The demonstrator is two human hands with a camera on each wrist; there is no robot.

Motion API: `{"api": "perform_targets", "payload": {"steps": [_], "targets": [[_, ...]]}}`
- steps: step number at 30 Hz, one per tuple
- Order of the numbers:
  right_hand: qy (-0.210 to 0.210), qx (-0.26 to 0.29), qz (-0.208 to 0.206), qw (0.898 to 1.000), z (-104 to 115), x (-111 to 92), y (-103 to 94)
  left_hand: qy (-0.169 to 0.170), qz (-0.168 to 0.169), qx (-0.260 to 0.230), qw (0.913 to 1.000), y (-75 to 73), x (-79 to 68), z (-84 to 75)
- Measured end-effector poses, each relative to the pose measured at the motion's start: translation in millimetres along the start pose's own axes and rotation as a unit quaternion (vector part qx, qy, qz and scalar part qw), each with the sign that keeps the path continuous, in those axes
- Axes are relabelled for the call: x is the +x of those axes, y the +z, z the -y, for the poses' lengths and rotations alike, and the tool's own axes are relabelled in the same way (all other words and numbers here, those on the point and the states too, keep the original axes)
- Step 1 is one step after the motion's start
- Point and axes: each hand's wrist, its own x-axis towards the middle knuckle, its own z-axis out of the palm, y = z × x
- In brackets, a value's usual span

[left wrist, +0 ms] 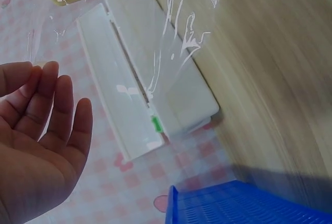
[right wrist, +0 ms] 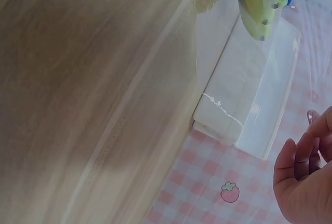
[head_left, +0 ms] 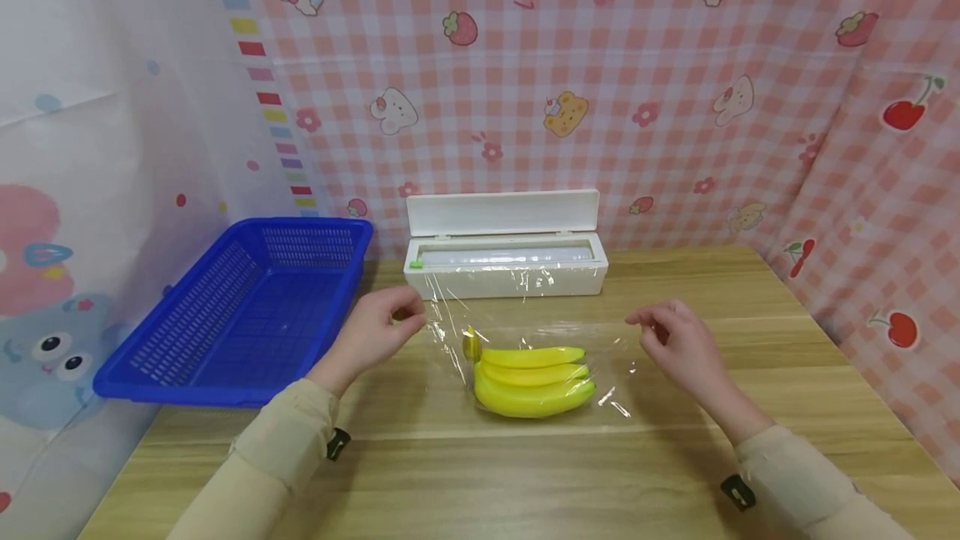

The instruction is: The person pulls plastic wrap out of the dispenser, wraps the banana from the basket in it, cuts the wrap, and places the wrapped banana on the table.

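Note:
A bunch of yellow bananas (head_left: pixel 532 394) with green tips lies on the wooden table. Clear cling film (head_left: pixel 450 348) spans the space between my hands and appears to lie over the bananas, shiny with creases. My left hand (head_left: pixel 378 327) pinches the film's left side between thumb and forefinger, left of the banana stem. On the other side, my right hand (head_left: pixel 678 344) pinches the film's right edge with thumb and fingertips. Behind the bananas stands a white cling film dispenser (head_left: pixel 510 283), its lid (head_left: pixel 502 213) raised and a film roll (head_left: pixel 510 257) inside.
A blue plastic basket (head_left: pixel 187 394) sits at the left of the table, close to my left forearm. A green slider (head_left: pixel 416 264) shows at the dispenser's left end. Pink checked cloth (head_left: pixel 487 73) hangs behind the table and along the right side.

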Motion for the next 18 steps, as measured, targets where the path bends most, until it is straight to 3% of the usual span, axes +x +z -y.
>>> {"api": "perform_targets", "payload": {"steps": [7,18], "targets": [[0.015,-0.008,0.033,0.999,-2,6,0.6,-0.049,0.013,-0.031,0.9982,3.3,1.3,3.0],[0.016,-0.007,0.083,0.996,-7,21,1.9,-0.063,0.032,-0.039,0.9967,7.6,-1.0,7.3]]}}
